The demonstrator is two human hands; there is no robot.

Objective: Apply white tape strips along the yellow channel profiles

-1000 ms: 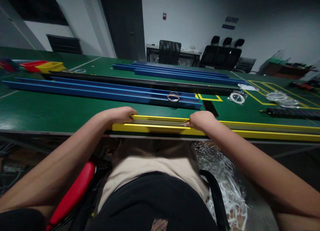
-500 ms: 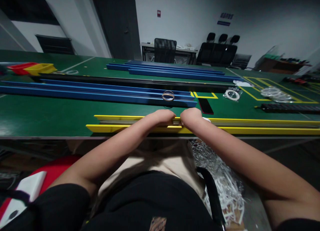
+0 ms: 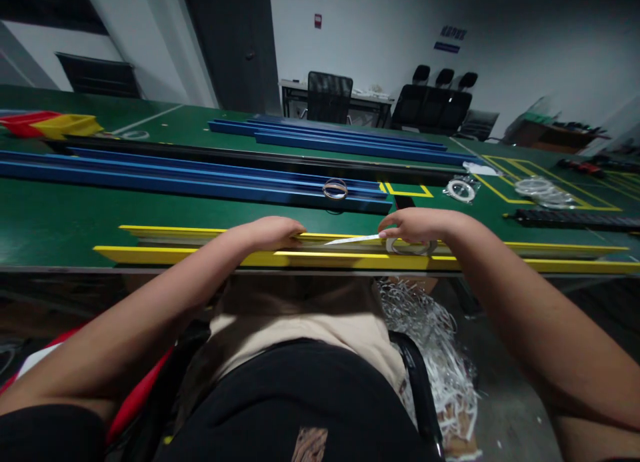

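Observation:
A long yellow channel [image 3: 345, 259] lies along the table's front edge, its open groove facing up. My left hand [image 3: 275, 233] is closed at the channel's groove left of centre, its fingertips partly hidden. My right hand [image 3: 420, 225] hovers over the channel further right, fingers closed on a roll of white tape [image 3: 411, 247]. From its fingertips a white strip [image 3: 353, 239] runs left along the groove toward my left hand.
Blue channels [image 3: 200, 182] and a long black bar [image 3: 280, 163] lie beyond. A ring-shaped object [image 3: 335, 190] rests on the blue channel. A phone [image 3: 404, 202], bagged white roll [image 3: 461, 190] and yellow bin [image 3: 67, 125] are on the green table [image 3: 45, 215]. White strips [image 3: 440, 362] heap below.
The yellow channel has shifted left. My hands, close together before, have moved apart, the left one leftward and the right one rightward, with the white strip now showing between them.

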